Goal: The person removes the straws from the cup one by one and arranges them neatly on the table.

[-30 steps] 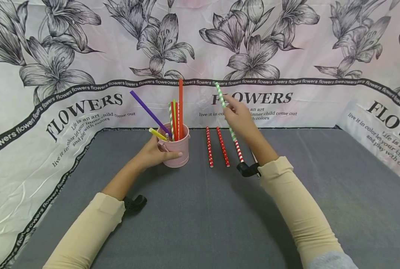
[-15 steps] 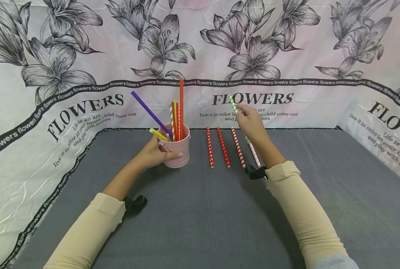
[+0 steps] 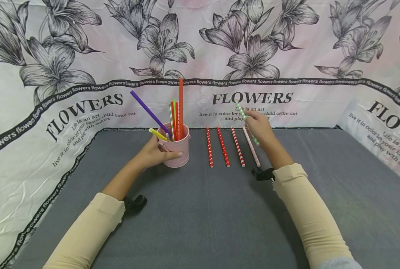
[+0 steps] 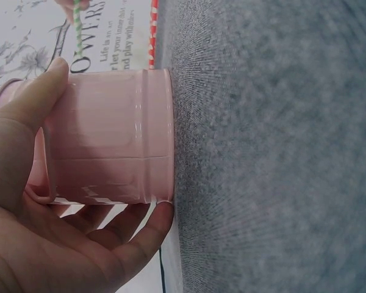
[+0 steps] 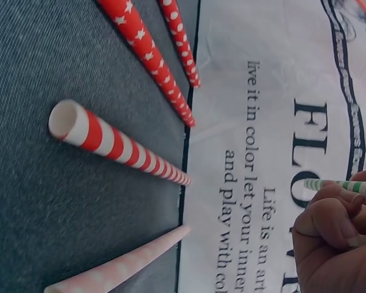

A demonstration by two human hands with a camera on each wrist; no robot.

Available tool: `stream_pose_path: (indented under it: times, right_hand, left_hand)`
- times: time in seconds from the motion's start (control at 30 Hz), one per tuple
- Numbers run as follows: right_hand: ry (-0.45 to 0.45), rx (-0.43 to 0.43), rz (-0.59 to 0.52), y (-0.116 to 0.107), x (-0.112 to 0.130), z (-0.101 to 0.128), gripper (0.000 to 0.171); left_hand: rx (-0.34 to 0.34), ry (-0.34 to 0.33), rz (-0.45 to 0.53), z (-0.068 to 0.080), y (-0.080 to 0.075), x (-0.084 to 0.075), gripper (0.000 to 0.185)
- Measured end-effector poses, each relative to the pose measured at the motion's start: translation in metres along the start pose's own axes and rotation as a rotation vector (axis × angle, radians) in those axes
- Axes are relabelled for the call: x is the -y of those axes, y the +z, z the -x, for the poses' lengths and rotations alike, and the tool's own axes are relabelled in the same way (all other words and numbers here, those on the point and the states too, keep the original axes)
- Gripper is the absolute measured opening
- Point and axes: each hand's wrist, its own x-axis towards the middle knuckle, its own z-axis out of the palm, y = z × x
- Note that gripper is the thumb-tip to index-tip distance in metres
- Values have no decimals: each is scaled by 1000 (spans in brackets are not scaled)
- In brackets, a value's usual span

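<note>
My left hand [image 3: 151, 153] grips the pink bucket [image 3: 180, 158] from its left side, thumb across the front; the left wrist view shows the fingers curled round the bucket [image 4: 110, 134]. Several straws stand in it, among them a purple straw [image 3: 149, 112], an orange straw [image 3: 181, 101] and a short yellow one [image 3: 157, 134]. My right hand [image 3: 261, 129] pinches a green-and-white striped straw [image 3: 241, 110], tilted above the table's far right part. Its lower end shows below the hand, close to a pale pink straw [image 3: 251, 147] lying on the table.
Left of the pale pink straw lie a red-and-white striped straw [image 3: 238, 147], a red star-patterned straw [image 3: 223, 147] and a red dotted straw [image 3: 209, 147], spaced in a row on the grey table [image 3: 200, 216]. Behind hangs a flower-printed cloth [image 3: 297, 63].
My right hand has moved right and down with the green-and-white straw, uncovering the striped and pale pink straws. My left hand and the bucket have stayed in place.
</note>
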Motion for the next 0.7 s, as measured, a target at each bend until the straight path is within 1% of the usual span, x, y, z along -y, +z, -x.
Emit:
stream_pose_path:
  times: [0.2, 0.33, 0.43, 0.53, 0.7]
  right_hand:
    - [104, 19, -82, -11, -11, 0, 46]
    - [167, 47, -201, -19, -16, 1, 47]
    - [188, 64, -249, -23, -23, 0, 48]
    - [204, 58, -233, -25, -33, -2, 49]
    - [216, 41, -213, -26, -41, -2, 48]
  left_hand:
    - [2, -2, 0, 1, 0, -1, 96]
    - [-1, -4, -1, 1, 0, -1, 96]
    - [-2, 2, 12, 2, 0, -1, 95]
    - [-1, 8, 21, 2, 0, -2, 94]
    - [-4, -11, 2, 2, 0, -1, 94]
